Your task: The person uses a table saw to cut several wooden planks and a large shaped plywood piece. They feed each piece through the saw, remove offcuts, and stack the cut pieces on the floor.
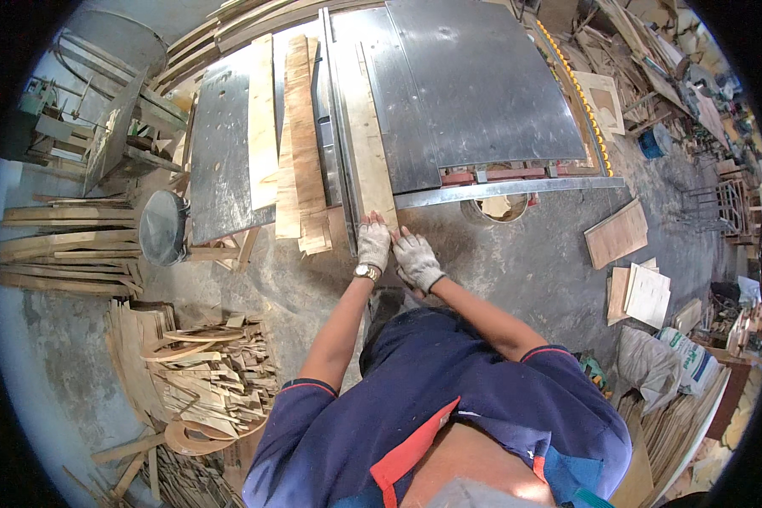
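Observation:
A long, narrow wooden board lies lengthwise on the metal-topped saw table, along a straight metal fence on its left. Its near end reaches past the table's front edge to my hands. My left hand, in a pale work glove with a watch at the wrist, rests on that end with its fingers stretched forward. Beside it, my right hand, gloved too, grips the board's right near corner. The undersides of both hands are hidden.
Left of the fence lie several loose wooden strips, their ends overhanging. A metal bar runs along the table's front, above a round bucket. Offcuts heap at left; plywood pieces lie on the floor at right.

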Tool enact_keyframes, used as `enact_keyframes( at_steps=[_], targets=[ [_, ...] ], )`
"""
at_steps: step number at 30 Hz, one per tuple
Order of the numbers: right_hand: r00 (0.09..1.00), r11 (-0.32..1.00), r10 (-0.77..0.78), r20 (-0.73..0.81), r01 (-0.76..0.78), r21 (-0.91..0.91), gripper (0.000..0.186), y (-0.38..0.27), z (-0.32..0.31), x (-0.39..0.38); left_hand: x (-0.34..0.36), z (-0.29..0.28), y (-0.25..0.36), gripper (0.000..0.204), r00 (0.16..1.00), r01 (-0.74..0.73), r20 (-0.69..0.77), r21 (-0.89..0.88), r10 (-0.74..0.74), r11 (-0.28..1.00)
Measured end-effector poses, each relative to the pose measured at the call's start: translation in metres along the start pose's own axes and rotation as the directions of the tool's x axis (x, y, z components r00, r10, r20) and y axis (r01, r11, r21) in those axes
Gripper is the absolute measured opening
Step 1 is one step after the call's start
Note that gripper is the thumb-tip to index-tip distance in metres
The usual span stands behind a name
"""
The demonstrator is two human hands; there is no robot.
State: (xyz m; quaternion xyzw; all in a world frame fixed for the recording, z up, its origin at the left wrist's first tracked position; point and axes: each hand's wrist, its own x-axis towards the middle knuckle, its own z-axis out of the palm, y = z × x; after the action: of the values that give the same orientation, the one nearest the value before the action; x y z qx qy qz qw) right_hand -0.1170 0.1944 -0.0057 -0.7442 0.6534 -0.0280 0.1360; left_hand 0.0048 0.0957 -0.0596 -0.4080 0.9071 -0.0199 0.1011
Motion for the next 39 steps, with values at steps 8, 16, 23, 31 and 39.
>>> enact_keyframes(
  at_steps=[8, 16, 23, 31, 39],
  targets=[
    [0.999, 0.966, -0.047, -0.013, 0.043, -0.254, 0.044, 0.018, 0.009, 0.062, 0.046, 0.001, -0.021, 0.051, 1.000, 0.000, 0.027, 0.050, -0.001, 0.999],
    [0.988, 0.981, -0.033, -0.149, 0.004, -0.192, 0.031, 0.040, 0.010, 0.111, 0.087, -0.004, -0.042, 0.050, 1.000, -0.006, -0.014, 0.001, 0.006, 1.000],
    [0.990, 0.977, -0.114, -0.080, 0.097, -0.190, 0.025, 0.054, -0.007, 0.132, 0.080, -0.045, -0.065, 0.054, 0.999, -0.035, -0.017, -0.011, 0.035, 0.999],
    [0.999, 0.975, -0.046, -0.023, 0.039, -0.220, 0.029, 0.061, -0.019, 0.153, 0.075, -0.046, -0.084, 0.039, 0.997, -0.044, -0.061, 0.020, 0.045, 0.999],
    [0.979, 0.978, 0.203, 0.024, -0.202, -0.045, 0.060, 0.114, -0.051, 0.159, 0.108, -0.026, -0.090, 0.049, 0.994, 0.029, -0.104, 0.072, -0.021, 0.997]
  ],
)
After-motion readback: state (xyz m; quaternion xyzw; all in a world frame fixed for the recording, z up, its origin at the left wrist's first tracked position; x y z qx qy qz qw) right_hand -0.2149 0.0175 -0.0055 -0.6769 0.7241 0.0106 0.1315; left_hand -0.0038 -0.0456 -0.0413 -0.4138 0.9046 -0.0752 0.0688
